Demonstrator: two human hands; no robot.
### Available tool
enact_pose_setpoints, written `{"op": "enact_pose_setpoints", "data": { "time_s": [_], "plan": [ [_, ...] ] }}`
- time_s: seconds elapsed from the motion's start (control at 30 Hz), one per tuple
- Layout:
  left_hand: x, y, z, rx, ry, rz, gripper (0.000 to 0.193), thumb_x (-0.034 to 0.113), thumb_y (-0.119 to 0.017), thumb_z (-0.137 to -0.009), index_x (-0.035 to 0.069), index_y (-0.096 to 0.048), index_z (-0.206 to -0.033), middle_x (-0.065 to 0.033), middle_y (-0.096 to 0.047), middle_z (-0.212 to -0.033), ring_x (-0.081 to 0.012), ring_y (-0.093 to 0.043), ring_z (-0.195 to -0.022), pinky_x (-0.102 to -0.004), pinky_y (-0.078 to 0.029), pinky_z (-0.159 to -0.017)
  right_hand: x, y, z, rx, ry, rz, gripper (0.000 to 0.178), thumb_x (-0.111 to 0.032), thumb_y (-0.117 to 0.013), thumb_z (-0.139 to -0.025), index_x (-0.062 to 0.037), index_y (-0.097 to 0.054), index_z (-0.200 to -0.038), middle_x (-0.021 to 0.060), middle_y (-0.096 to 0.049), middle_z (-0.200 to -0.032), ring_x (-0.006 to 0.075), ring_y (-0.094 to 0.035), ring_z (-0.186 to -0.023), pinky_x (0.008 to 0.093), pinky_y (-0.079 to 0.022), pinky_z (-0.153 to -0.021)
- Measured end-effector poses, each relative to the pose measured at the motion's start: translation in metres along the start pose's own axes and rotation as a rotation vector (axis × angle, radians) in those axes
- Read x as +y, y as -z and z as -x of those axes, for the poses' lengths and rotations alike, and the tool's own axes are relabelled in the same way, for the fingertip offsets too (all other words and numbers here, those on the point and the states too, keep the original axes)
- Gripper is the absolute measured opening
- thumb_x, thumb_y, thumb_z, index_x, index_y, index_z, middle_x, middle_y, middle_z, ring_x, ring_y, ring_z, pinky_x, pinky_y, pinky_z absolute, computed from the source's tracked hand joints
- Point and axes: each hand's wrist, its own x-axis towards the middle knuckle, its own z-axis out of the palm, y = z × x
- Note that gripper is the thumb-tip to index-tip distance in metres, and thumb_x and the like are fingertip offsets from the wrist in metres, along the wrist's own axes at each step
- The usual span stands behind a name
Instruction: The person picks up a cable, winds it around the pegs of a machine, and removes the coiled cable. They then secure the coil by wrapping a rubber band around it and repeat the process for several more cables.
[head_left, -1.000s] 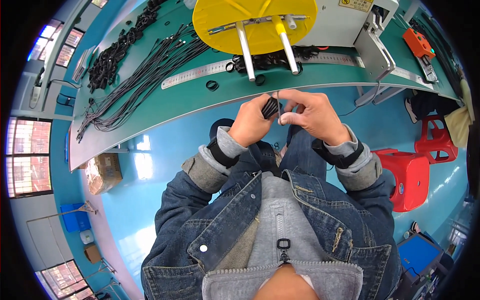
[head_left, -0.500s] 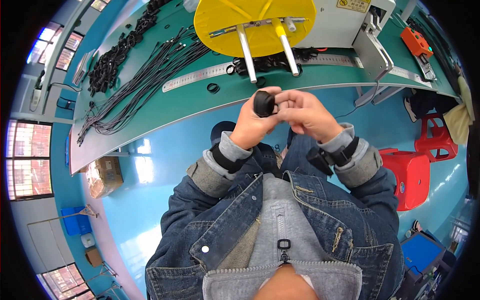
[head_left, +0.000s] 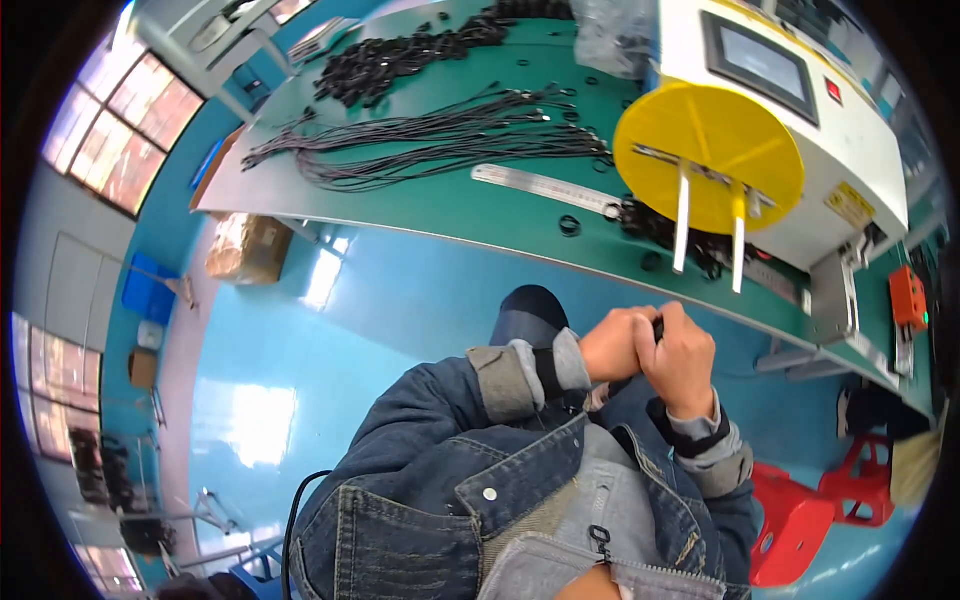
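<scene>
A mostly hidden black item (head_left: 658, 328) is being clasped in the right hand (head_left: 684, 362), with fingers curled. The left hand (head_left: 611, 346) is being held against the right; its own grip cannot be told. The 2 hands are being positioned near the green table (head_left: 480, 217).

Bright windows (head_left: 125, 140) at left, white glare on blue floor (head_left: 340, 340), fisheye-bent edges, black corners

Blue denim jacket (head_left: 530, 455), grey zip-up top (head_left: 622, 490), turned-back cuffs (head_left: 503, 383), black wristbands (head_left: 547, 373)
</scene>
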Motion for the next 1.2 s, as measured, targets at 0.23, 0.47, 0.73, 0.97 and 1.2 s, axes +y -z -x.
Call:
{"op": "enact_pose_setpoints", "data": {
  "time_s": [0.23,0.47,0.73,0.97,1.2],
  "plan": [
    [-0.033,-0.006,0.012,-0.025,0.095,0.071,0.015,0.012,-0.062,-0.070,0.000,-0.055,-0.077,-0.0177,-0.058,-0.070,-0.0363,-0.057,-0.067,-0.0395,-0.046,-0.057,0.004,-0.016,0.002,-0.103,-0.072,0.019,0.033,-0.032,-0.063,-0.079,-0.0026,-0.049,-0.076,0.0139,-0.055,-0.057,0.0316,-0.055,-0.050,0.0395,-0.041,-0.045],
    [-0.044,0.147,-0.021,-0.241,0.423,0.199,0.010,0.013,-0.060,-0.079,0.004,-0.059,-0.077,-0.0018,-0.058,-0.066,-0.0118,-0.054,-0.054,-0.0269,-0.046,-0.050,0.030,-0.007,0.022,-0.329,-0.377,-0.275,0.029,-0.029,-0.063,-0.080,-0.0008,-0.055,-0.082,0.0116,-0.054,-0.054,0.0283,-0.055,-0.049,0.0360,-0.040,-0.045],
    [-0.173,0.293,-0.045,0.453,0.422,-0.724,0.029,0.031,-0.064,-0.077,0.006,-0.057,-0.087,-0.0102,-0.059,-0.089,-0.0286,-0.058,-0.085,-0.0385,-0.047,-0.073,0.035,-0.027,0.036,-0.368,-0.375,-0.310,0.018,-0.019,-0.063,-0.079,-0.0012,-0.058,-0.080,0.0100,-0.053,-0.052,0.0224,-0.051,-0.045,0.0327,-0.038,-0.045],
    [-0.149,0.263,-0.049,0.046,0.515,-1.224,0.019,0.027,-0.061,-0.079,0.013,-0.057,-0.092,-0.0105,-0.054,-0.096,-0.0295,-0.054,-0.091,-0.0438,-0.044,-0.074,0.033,-0.025,0.037,-0.397,-0.376,-0.278,0.017,-0.017,-0.063,-0.078,-0.0010,-0.058,-0.080,0.0111,-0.055,-0.055,0.0259,-0.054,-0.049,0.0349,-0.039,-0.047],
    [-0.155,0.253,-0.059,0.068,0.449,-1.040,0.019,0.024,-0.058,-0.080,0.014,-0.055,-0.096,-0.0076,-0.052,-0.099,-0.0293,-0.050,-0.100,-0.0472,-0.043,-0.074,0.032,-0.026,0.042,-0.395,-0.364,-0.283,0.016,-0.016,-0.063,-0.077,-0.0005,-0.058,-0.079,0.0115,-0.055,-0.054,0.0259,-0.055,-0.049,0.0343,-0.040,-0.048]
  ]
}}
